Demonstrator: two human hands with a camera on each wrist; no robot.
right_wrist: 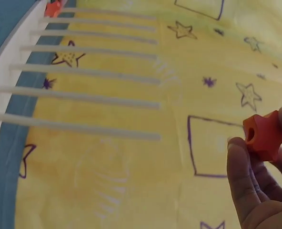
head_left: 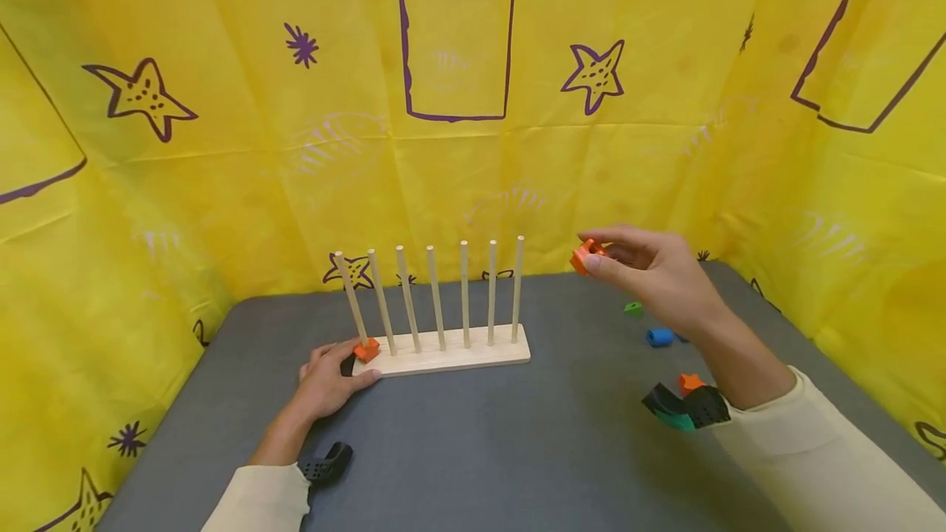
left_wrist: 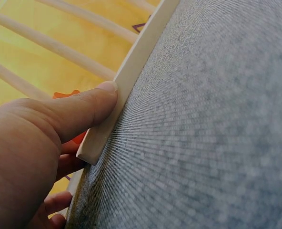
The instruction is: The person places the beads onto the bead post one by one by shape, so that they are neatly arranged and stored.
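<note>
A pale wooden peg rack (head_left: 451, 362) with a row of several upright pegs stands on the grey table. My left hand (head_left: 328, 382) grips its left end, the thumb (left_wrist: 91, 104) along the front edge and the other fingers behind. On the leftmost peg an orange star-shaped bead (head_left: 367, 350) sits down at the base, partly hidden by that thumb in the left wrist view. Raised to the right of the rack, my right hand (head_left: 658, 273) pinches another orange star-shaped bead (right_wrist: 266, 136) between thumb and fingers. The bead's hole shows in the right wrist view, apart from the pegs.
On the table's right side lie a green block (head_left: 633, 309), a blue cylinder (head_left: 660, 337) and a further orange star bead (head_left: 691, 382), close to the right forearm. A yellow cloth (head_left: 458, 179) with purple drawings hangs behind and at both sides.
</note>
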